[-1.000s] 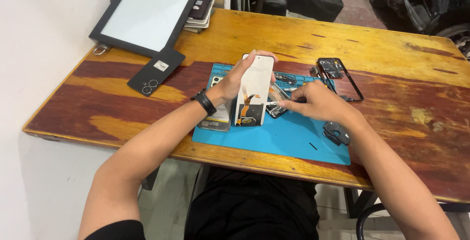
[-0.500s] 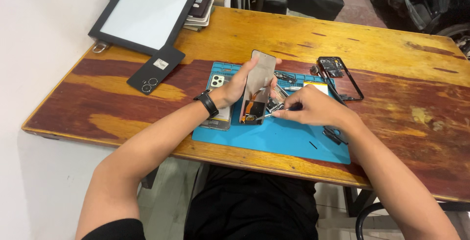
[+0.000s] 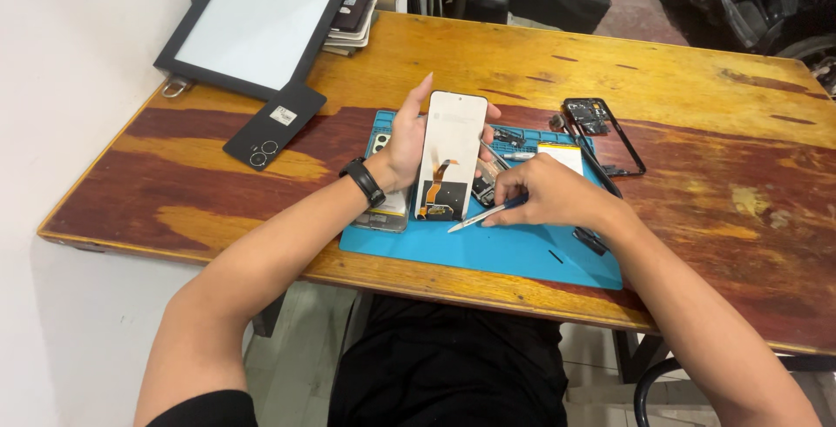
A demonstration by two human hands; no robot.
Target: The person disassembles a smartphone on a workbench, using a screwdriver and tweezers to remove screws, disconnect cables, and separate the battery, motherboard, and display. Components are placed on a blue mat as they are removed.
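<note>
We're pinching the thin white phone screen panel (image 3: 451,153) edgewise in left hand (image 3: 402,144); right hand (image 3: 544,196) gripping metal tweezers (image 3: 477,216). Looks fragile, light: hold edges only.

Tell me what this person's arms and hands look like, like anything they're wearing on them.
Both forearms are bare, with no gloves on either hand. The left hand has a black band, like a watch or fitness band, around the wrist. The right hand shows no band or ring that I can see. A bit of black short sleeve shows at the left upper arm.
</note>
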